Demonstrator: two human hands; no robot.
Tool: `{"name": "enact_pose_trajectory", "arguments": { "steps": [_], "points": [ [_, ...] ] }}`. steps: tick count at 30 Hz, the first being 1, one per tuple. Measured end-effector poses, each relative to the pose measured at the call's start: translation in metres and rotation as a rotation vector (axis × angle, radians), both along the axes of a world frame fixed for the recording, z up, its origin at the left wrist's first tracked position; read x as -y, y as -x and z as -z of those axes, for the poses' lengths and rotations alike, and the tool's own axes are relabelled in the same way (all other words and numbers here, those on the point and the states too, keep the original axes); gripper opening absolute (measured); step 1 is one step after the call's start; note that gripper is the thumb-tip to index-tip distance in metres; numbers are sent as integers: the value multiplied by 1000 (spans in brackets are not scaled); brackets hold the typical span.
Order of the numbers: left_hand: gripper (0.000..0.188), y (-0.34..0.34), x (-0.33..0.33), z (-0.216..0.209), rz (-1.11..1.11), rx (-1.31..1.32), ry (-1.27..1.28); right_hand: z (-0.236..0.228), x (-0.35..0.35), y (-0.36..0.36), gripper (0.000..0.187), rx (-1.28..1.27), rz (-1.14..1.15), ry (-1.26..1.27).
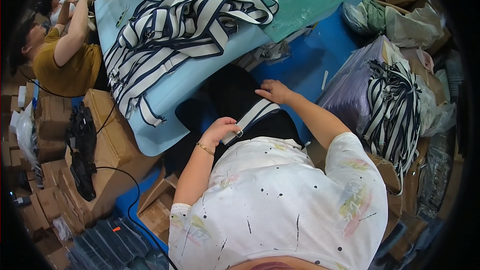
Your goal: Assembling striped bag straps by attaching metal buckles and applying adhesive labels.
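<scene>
Across my lap lies a white webbing strap with dark blue edges (255, 113), folded back on itself near my knee. My left hand (220, 131), with a bracelet at its wrist, is closed on one end of it, beside a small metal buckle (239, 133). My right hand (275, 91) lies on my dark-trousered leg, just beyond the fold, fingers stretched out and apparently holding nothing. Ahead of me, a large tangled heap of similar straps (185, 20) covers the light blue tabletop (165, 130), with metal fittings at its left end.
A tied bundle of striped straps (392, 105) hangs at the right by a purple-wrapped stack (350, 80). Cardboard boxes (110, 135) and a black cable (132, 190) are at my left. Another person in a mustard top (65, 65) works beyond the table's left side. Thread snips (121, 16) lie near the heap.
</scene>
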State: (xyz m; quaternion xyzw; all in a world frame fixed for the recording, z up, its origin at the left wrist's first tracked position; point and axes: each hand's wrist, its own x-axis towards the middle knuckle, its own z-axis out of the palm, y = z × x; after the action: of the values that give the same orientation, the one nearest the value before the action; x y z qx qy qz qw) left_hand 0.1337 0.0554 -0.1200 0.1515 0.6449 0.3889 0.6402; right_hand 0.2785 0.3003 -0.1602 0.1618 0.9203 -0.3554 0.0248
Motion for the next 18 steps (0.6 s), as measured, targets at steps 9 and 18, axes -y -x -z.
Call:
{"name": "enact_pose_trajectory", "arguments": {
  "steps": [9, 18],
  "points": [
    [29, -5, -2, -14, 28, -134, 45, -105, 4, -2, 35, -22, -62, -427],
    [20, -15, 11, -28, 93, -428, -78, -67, 19, -34, 45, 161, -115, -117]
  ]
}}
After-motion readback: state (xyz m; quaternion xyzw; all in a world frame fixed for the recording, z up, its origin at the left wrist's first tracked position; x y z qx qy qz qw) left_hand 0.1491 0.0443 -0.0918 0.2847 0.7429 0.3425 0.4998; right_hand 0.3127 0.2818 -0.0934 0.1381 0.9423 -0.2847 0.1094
